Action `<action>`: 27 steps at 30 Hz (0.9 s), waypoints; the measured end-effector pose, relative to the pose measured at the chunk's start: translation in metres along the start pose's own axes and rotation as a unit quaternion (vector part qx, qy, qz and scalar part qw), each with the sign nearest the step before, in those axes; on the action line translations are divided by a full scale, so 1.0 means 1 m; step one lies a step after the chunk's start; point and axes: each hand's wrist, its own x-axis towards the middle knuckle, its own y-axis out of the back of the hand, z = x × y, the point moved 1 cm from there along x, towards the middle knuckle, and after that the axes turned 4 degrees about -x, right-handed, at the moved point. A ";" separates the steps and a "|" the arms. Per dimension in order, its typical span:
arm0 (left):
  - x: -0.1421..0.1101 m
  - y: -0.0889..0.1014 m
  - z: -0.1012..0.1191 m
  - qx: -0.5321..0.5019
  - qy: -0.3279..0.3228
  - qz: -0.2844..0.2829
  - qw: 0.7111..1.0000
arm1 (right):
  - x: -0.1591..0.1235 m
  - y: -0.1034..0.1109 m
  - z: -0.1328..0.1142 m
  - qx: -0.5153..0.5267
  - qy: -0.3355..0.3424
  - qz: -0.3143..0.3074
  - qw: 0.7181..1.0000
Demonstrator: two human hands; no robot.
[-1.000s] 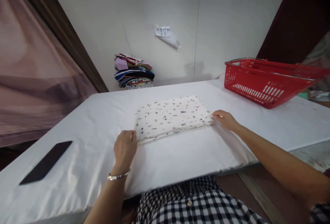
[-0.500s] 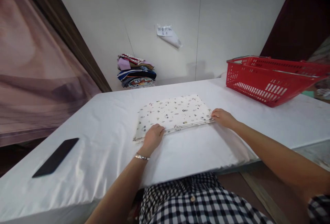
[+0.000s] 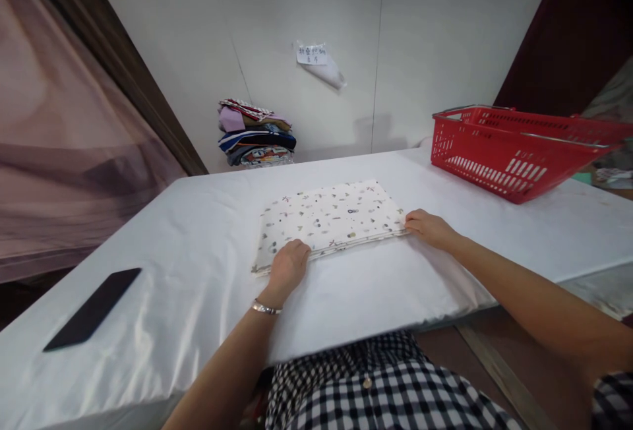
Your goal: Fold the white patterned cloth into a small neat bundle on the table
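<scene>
A white cloth [image 3: 331,215] with small printed figures lies folded in layers, flat on the white-covered table [image 3: 356,291]. My left hand [image 3: 290,264], a silver bracelet at its wrist, grips the cloth's near edge left of the middle. At the near right corner, my right hand [image 3: 426,227] pinches the layered edge between thumb and fingers. The fingertips of both hands are partly hidden against the fabric.
A red plastic basket [image 3: 494,153] stands at the table's right rear. On the left lies a flat dark rectangular object [image 3: 93,308]. Several folded textiles [image 3: 256,133] are stacked beyond the far edge, by the wall, below a paper sign [image 3: 312,54].
The view has shifted slightly, so most things sit a little farther left. My left hand has slid slightly left along the cloth's near edge; my right hand keeps its corner.
</scene>
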 end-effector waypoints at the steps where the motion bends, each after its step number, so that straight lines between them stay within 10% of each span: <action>1: 0.000 -0.001 0.000 0.006 -0.004 -0.007 1.000 | 0.000 -0.001 0.000 -0.002 0.004 -0.004 1.000; 20: -0.001 -0.006 -0.002 0.085 -0.108 -0.045 0.990 | -0.007 -0.013 0.017 0.006 0.001 -0.024 1.000; 27: 0.010 0.000 0.007 0.012 -0.089 0.037 0.995 | 0.026 -0.007 -0.031 0.028 0.069 0.029 0.997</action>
